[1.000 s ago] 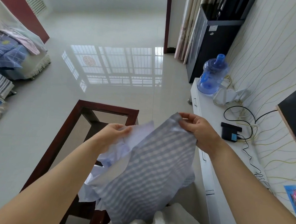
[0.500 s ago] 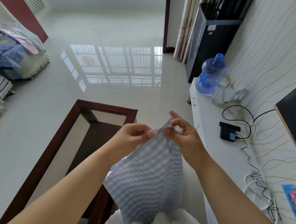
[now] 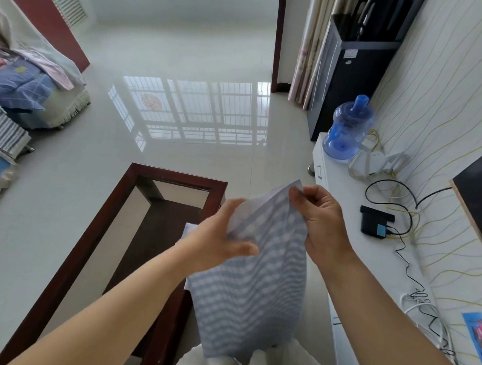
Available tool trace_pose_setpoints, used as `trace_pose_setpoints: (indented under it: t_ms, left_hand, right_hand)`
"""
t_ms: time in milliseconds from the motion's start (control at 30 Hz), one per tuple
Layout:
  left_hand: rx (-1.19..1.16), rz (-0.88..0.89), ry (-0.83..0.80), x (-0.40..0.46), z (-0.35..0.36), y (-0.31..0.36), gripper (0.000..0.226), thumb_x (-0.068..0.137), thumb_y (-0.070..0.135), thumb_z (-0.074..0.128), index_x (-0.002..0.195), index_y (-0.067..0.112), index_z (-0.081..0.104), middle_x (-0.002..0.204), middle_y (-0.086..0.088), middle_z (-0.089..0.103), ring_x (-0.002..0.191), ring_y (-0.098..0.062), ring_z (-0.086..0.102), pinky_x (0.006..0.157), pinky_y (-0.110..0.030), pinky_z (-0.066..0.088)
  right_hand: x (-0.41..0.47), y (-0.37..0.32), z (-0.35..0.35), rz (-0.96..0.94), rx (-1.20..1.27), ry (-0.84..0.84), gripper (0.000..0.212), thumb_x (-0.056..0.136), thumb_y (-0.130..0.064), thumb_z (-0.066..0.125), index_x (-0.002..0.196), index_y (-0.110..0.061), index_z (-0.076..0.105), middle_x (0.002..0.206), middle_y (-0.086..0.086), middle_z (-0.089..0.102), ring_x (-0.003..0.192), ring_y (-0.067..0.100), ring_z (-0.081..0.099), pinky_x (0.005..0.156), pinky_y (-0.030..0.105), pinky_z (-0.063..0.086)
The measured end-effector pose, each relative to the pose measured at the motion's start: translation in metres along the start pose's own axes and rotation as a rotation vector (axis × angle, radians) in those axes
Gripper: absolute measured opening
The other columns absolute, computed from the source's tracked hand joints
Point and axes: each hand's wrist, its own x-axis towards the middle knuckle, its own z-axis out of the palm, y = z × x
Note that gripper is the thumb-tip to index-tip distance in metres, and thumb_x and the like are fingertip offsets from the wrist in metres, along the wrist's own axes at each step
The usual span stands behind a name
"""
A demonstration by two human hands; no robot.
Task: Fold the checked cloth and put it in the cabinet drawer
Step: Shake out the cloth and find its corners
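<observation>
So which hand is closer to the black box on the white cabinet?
Right. The right hand pinches the checked cloth just beside the black box; the left hand grips it farther away.

The checked cloth (image 3: pixel 251 285) is thin, soft woven fabric, matt and limp, pale on its reverse side, and the floor (image 3: pixel 184 73) is glossy tile — it mirrors a barred window. The low table (image 3: pixel 134 223) has a dark polished wood frame around a clear glass top, and the cabinet (image 3: pixel 371 257) beside it has a smooth white surface with a slight sheen. The water jug (image 3: pixel 347 130) is translucent blue plastic, the small box (image 3: pixel 375 224) is matt black plastic — and the wall (image 3: pixel 439 96) carries matt wallpaper with wavy lines.
</observation>
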Motion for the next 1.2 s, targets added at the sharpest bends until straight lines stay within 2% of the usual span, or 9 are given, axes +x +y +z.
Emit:
trace_pose_setpoints:
  t_ms: [133,233,300,400,633,767,900,1033,1200]
  left_hand:
    - [0.203,-0.089,0.155,0.005,0.001,-0.011,0.034,0.078,0.046,0.068,0.104,0.030,0.054,0.092,0.009,0.063,0.083,-0.011,0.061,0.078,-0.038,0.055]
    - [0.464,-0.012,0.168,0.011,-0.019,0.002,0.027,0.088,0.044,0.059,0.088,0.018,0.053,0.078,0.001,0.063,0.072,-0.020,0.061,0.066,-0.036,0.052]
    - [0.676,0.104,0.220,0.014,-0.031,0.016,0.028,0.093,0.044,0.051,0.081,0.020,0.045,0.069,0.006,0.055,0.067,-0.019,0.056,0.053,-0.028,0.040]
    - [0.822,0.201,0.284,0.020,-0.041,0.024,0.026,0.094,0.043,0.048,0.085,0.019,0.050,0.069,0.007,0.054,0.065,-0.017,0.053,0.046,-0.021,0.030]
    - [0.767,0.209,0.355,0.025,-0.045,0.032,0.029,0.092,0.041,0.053,0.077,0.016,0.052,0.064,0.004,0.054,0.063,-0.020,0.053,0.050,-0.026,0.032]
    - [0.756,0.124,0.302,0.029,-0.049,0.043,0.043,0.091,0.046,0.054,0.062,0.019,0.037,0.057,0.003,0.045,0.055,-0.017,0.043,0.051,-0.029,0.031]
    - [0.663,0.043,0.155,0.034,-0.050,0.040,0.046,0.088,0.052,0.054,0.071,0.009,0.049,0.065,-0.004,0.053,0.057,-0.018,0.046,0.054,-0.032,0.036]
    - [0.532,-0.021,0.021,0.034,-0.047,0.029,0.045,0.089,0.047,0.056,0.068,0.008,0.048,0.062,-0.001,0.044,0.055,-0.014,0.038,0.056,-0.029,0.032]
    - [0.259,-0.001,0.062,0.032,-0.041,0.003,0.037,0.091,0.039,0.056,0.079,0.004,0.061,0.063,-0.003,0.049,0.057,-0.013,0.044,0.059,-0.029,0.036]
  right_hand:
    - [0.005,-0.010,0.000,-0.101,-0.101,0.010,0.017,0.075,-0.022,0.074,0.091,-0.022,0.069,0.077,0.004,0.063,0.076,0.016,0.059,0.081,0.033,0.052]
    - [0.019,-0.015,-0.011,-0.042,-0.201,-0.029,0.058,0.072,-0.023,0.074,0.127,-0.014,0.056,0.076,0.012,0.054,0.075,0.014,0.057,0.078,0.022,0.053]
    - [0.027,-0.018,-0.017,0.096,-0.096,-0.074,0.073,0.056,-0.032,0.079,0.121,-0.006,0.059,0.083,0.008,0.071,0.081,0.015,0.066,0.076,0.022,0.057]
    - [0.035,-0.017,-0.020,0.225,-0.032,-0.118,0.053,0.056,-0.030,0.078,0.098,0.000,0.066,0.081,0.006,0.075,0.078,0.019,0.069,0.065,0.022,0.057]
    - [0.045,-0.025,-0.019,0.334,-0.115,-0.166,0.040,0.069,-0.023,0.071,0.097,0.006,0.067,0.085,0.013,0.073,0.073,0.021,0.070,0.061,0.025,0.057]
    - [0.050,-0.037,-0.016,0.197,-0.079,-0.122,0.027,0.067,-0.021,0.072,0.086,-0.001,0.068,0.074,0.005,0.072,0.067,0.018,0.066,0.060,0.024,0.057]
    - [0.052,-0.050,-0.013,0.034,-0.145,-0.128,0.021,0.060,-0.027,0.078,0.074,-0.013,0.072,0.073,0.001,0.072,0.066,0.015,0.065,0.064,0.024,0.056]
    - [0.051,-0.052,-0.007,-0.056,-0.267,-0.153,0.004,0.076,-0.010,0.073,0.078,-0.013,0.071,0.070,-0.002,0.072,0.064,0.010,0.065,0.063,0.018,0.053]
    - [0.047,-0.057,-0.007,-0.093,-0.339,-0.164,0.012,0.078,-0.007,0.072,0.074,-0.018,0.070,0.067,-0.007,0.071,0.063,0.005,0.065,0.062,0.014,0.050]
